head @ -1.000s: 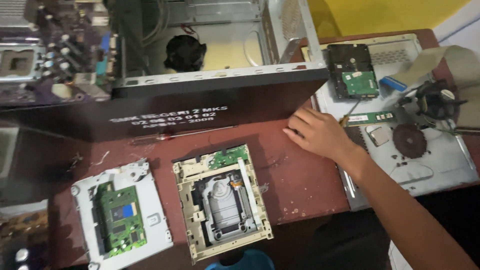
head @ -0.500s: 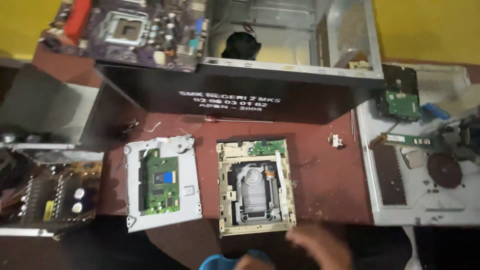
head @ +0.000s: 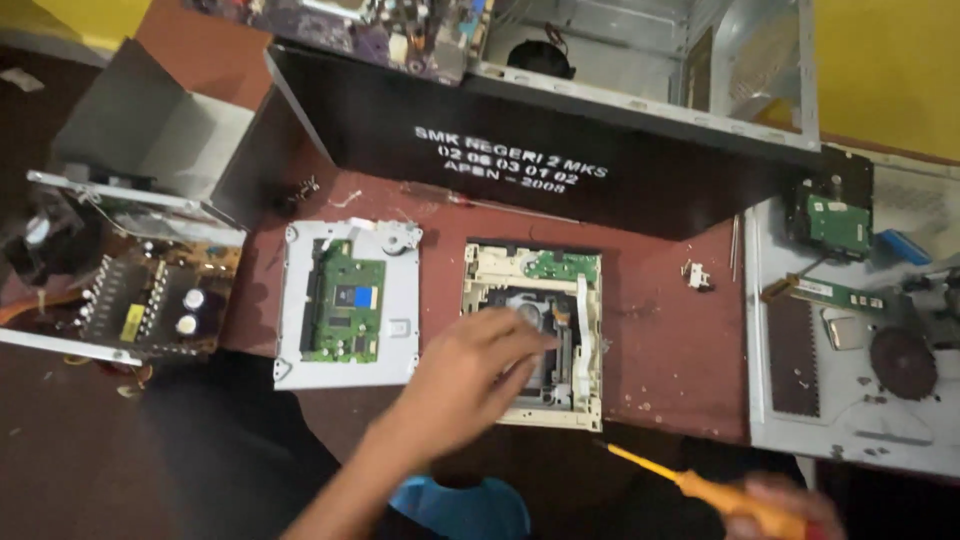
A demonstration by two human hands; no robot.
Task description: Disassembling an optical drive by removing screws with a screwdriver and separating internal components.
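An opened optical drive (head: 533, 272) with a cream frame lies on the red-brown table (head: 660, 340). My left hand (head: 478, 375) reaches in from below and rests its fingers on the drive's middle, covering part of the mechanism. At the bottom right edge, my right hand (head: 795, 500) is closed around the handle of a yellow-orange screwdriver (head: 690, 482), whose tip points toward the drive's lower right corner. A grey drive cover with a green circuit board (head: 345, 305) lies just left of the drive.
A black computer case (head: 560, 165) lies on its side behind the drive. An open power supply (head: 130, 310) sits at the left. At the right a grey metal panel (head: 850, 420) carries a hard disk (head: 838, 222), a memory stick (head: 835, 294) and a fan (head: 902, 362). A small loose part (head: 696, 274) lies near it.
My right hand left the panel at the right and dropped to the bottom edge, now holding the screwdriver. My left hand has come onto the optical drive. The view shifted left.
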